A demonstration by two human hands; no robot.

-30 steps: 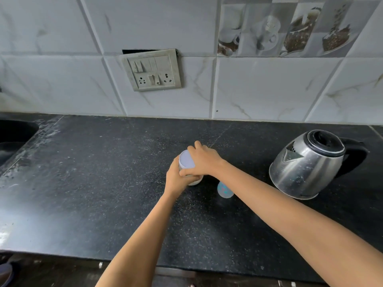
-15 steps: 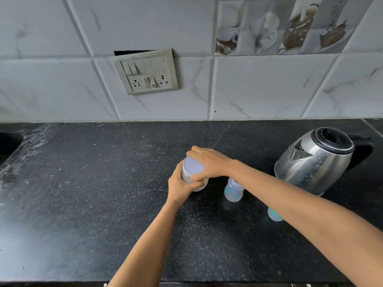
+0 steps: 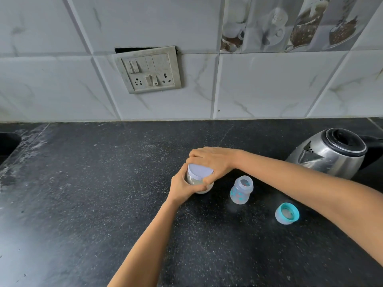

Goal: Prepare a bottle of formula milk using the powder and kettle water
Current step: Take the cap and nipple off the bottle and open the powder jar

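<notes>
A small clear jar of pale powder (image 3: pixel 199 183) stands on the black counter (image 3: pixel 83 193), capped by a white lid (image 3: pixel 200 170). My left hand (image 3: pixel 183 188) grips the jar's body from the near left. My right hand (image 3: pixel 213 160) curls over the lid's far and right rim. Just right of the jar stands an open baby bottle (image 3: pixel 241 190) with blue and red prints. Its teal-ringed cap (image 3: pixel 287 213) lies apart on the counter, farther right. A steel kettle (image 3: pixel 329 154) with a black lid sits at the right.
A tiled wall with a switch and socket panel (image 3: pixel 149 69) runs along the back of the counter. A dark sink edge (image 3: pixel 8 143) shows at the far left. The kettle's black handle (image 3: pixel 373 150) reaches the right frame edge.
The view shifted, bringing the bottle and its teal cap fully into sight from behind my right arm. Both hands stayed on the jar and lid; my right hand sits slightly differently on the lid.
</notes>
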